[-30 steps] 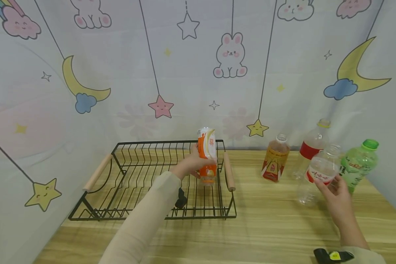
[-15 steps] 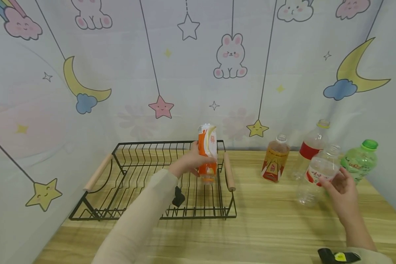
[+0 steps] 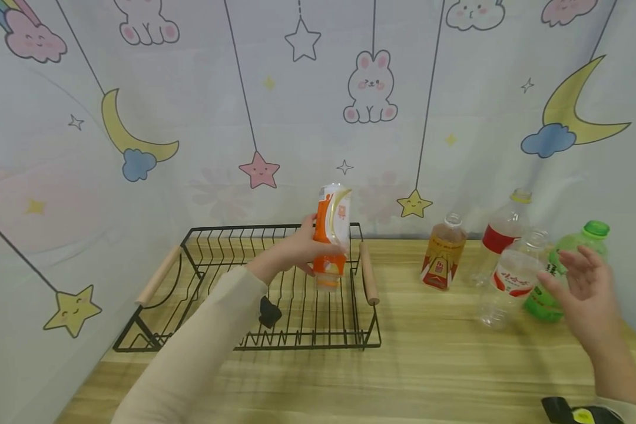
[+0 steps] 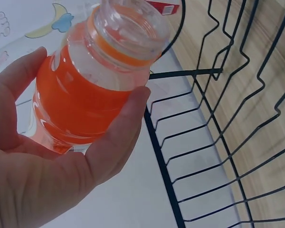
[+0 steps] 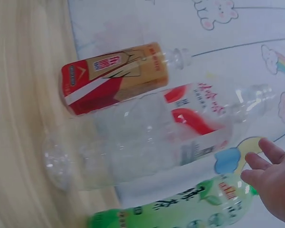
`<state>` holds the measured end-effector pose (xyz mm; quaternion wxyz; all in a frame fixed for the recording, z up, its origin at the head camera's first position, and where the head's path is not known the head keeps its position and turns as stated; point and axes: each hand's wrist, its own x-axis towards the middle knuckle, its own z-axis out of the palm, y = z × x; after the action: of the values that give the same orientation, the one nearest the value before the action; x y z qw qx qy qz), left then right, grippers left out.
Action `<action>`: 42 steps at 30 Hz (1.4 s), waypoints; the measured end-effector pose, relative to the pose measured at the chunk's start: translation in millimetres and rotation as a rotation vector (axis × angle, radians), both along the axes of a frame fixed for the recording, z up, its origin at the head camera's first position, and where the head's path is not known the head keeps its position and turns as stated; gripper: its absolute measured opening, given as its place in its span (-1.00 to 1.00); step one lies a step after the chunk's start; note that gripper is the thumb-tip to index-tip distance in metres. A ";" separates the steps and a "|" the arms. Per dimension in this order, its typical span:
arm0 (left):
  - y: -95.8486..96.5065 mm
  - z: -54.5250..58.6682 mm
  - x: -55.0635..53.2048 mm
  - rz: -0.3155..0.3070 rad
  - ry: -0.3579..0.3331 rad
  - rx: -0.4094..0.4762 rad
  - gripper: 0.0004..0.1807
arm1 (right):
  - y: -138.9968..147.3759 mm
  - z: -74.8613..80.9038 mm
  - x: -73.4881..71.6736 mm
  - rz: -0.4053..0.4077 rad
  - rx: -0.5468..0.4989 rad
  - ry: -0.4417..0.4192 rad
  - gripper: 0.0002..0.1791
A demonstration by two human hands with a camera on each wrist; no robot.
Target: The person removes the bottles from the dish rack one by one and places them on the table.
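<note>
My left hand (image 3: pixel 297 247) grips an orange-and-white labelled plastic bottle (image 3: pixel 333 221) above the right part of a black wire dish rack (image 3: pixel 297 340). The bottle is upside down, its uncapped neck pointing down; in the left wrist view, thumb and fingers wrap round its orange label (image 4: pixel 80 102). My right hand (image 3: pixel 588 288) is raised with fingers spread and nothing in it. Nearest to it stands an uncapped clear bottle (image 3: pixel 513 278) with a red-and-white label, upright on the table, and behind the fingers a green bottle (image 3: pixel 546 306) with a green top.
A squarish bottle (image 3: pixel 443 256) with a gold-and-red label and a clear bottle (image 3: pixel 500 238) with a red band stand further back on the wooden table (image 3: pixel 429 365). The rack has wooden handles (image 3: pixel 368 274). A patterned cloth (image 3: pixel 307 118) hangs behind.
My right hand has let go of the clear bottle and drawn back to the right, its fingers spreading. The left hand has lifted the orange bottle a little higher over the rack.
</note>
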<state>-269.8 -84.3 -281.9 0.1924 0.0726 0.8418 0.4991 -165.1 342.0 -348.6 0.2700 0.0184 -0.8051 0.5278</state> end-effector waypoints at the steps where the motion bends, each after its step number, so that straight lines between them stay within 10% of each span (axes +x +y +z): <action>1: -0.5 2.5 2.3 -0.007 -0.002 0.008 0.15 | -0.9 3.3 1.4 -0.013 0.020 0.008 -0.19; 12: -8.4 22.8 23.8 -0.095 -0.004 0.029 0.15 | -28.3 42.4 14.3 -0.001 0.139 0.101 -0.15; 23: -9.4 33.0 56.1 -0.177 -0.013 0.009 0.08 | -72.1 72.4 24.3 0.186 0.247 0.217 -0.06; 33: -3.5 29.8 75.0 -0.251 -0.024 0.001 0.05 | -106.2 75.4 24.8 0.367 0.472 0.421 -0.03; 42: 4.2 20.9 93.0 -0.320 -0.062 0.025 0.02 | -124.3 71.1 29.7 0.464 0.517 0.393 -0.05</action>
<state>-176.9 -80.1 -261.1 0.2947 0.1927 0.8069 0.4744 -135.4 217.7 -277.5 0.2791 0.3677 -0.8189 0.3410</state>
